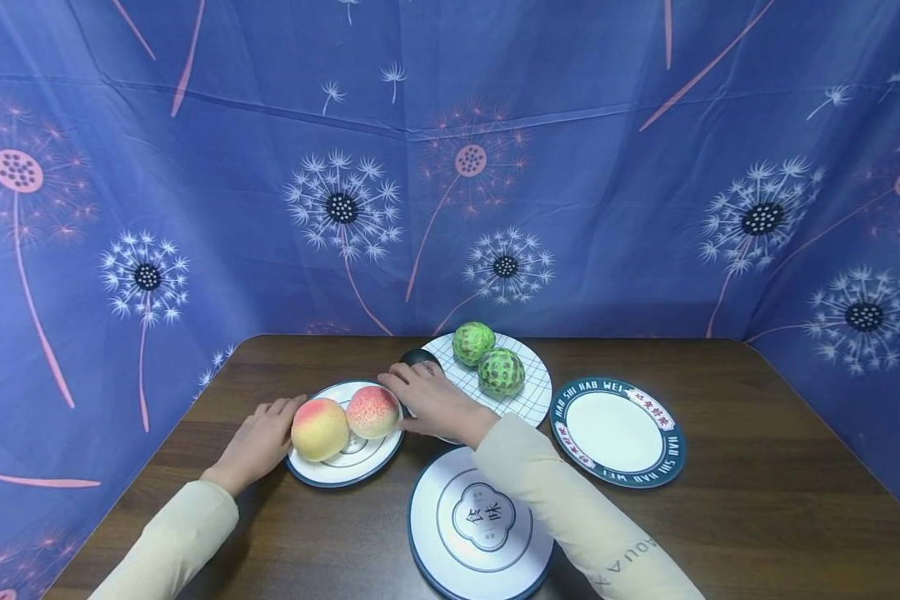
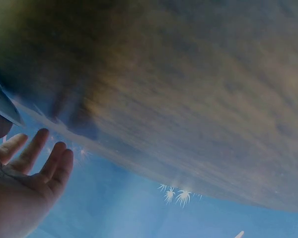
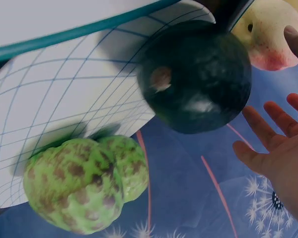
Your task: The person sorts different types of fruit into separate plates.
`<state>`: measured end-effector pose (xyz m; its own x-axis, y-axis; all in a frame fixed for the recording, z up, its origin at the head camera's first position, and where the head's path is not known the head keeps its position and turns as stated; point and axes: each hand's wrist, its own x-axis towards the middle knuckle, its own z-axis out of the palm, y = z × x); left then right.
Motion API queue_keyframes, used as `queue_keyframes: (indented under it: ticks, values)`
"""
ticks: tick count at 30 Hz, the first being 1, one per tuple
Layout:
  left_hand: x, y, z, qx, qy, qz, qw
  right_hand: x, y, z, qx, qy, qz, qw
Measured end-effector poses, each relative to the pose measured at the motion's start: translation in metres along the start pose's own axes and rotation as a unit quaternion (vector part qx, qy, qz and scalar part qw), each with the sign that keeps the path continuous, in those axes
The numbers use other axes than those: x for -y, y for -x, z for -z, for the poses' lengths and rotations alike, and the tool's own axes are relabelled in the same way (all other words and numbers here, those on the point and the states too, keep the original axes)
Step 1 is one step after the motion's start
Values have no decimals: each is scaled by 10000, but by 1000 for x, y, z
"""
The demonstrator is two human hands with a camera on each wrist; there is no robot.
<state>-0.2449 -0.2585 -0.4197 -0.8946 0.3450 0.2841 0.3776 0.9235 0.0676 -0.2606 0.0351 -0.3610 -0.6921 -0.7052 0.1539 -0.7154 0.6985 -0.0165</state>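
Note:
Two peaches, one yellow (image 1: 319, 430) and one pink-red (image 1: 372, 412), lie on a small white plate (image 1: 332, 479) with a dark blue rim. My left hand (image 1: 258, 437) is at the plate's left side, close beside the yellow peach; in the left wrist view its fingers (image 2: 35, 148) extend loosely near the plate's edge. Over at the right side of the same plate is my right hand (image 1: 437, 402), with its thumb next to the pink-red peach. Its spread fingers (image 3: 258, 126) are beside a dark green round fruit (image 3: 196, 77) on the grid-patterned plate (image 1: 536, 387), partly hidden by the hand.
Two green bumpy custard apples (image 1: 501, 372) sit on the grid plate at the back. To its right lies a white plate with a lettered green rim (image 1: 673, 457). Stacked white plates (image 1: 450, 533) stand in front, partly under my right sleeve. A blue dandelion-print cloth (image 1: 607, 208) hangs behind.

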Motion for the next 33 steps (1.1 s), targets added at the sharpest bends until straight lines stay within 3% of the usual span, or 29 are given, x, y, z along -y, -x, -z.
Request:
queue_keyframes:
  ticks: [8,17,24,33]
  values:
    - [2,-1,0,-174,-194,368,9990,-13,14,4,-78,119,-56,9999]
    - [-1,-5,7,-758,-160,490,9958,-27,29,4,-487,123,5,9987]
    - [-2,-8,16,-770,-37,667,9948,-34,39,3,-473,-62,-105,9988]
    - [-13,-14,28,-1172,153,461,9919,-42,48,-2,-420,-138,-137,9989]
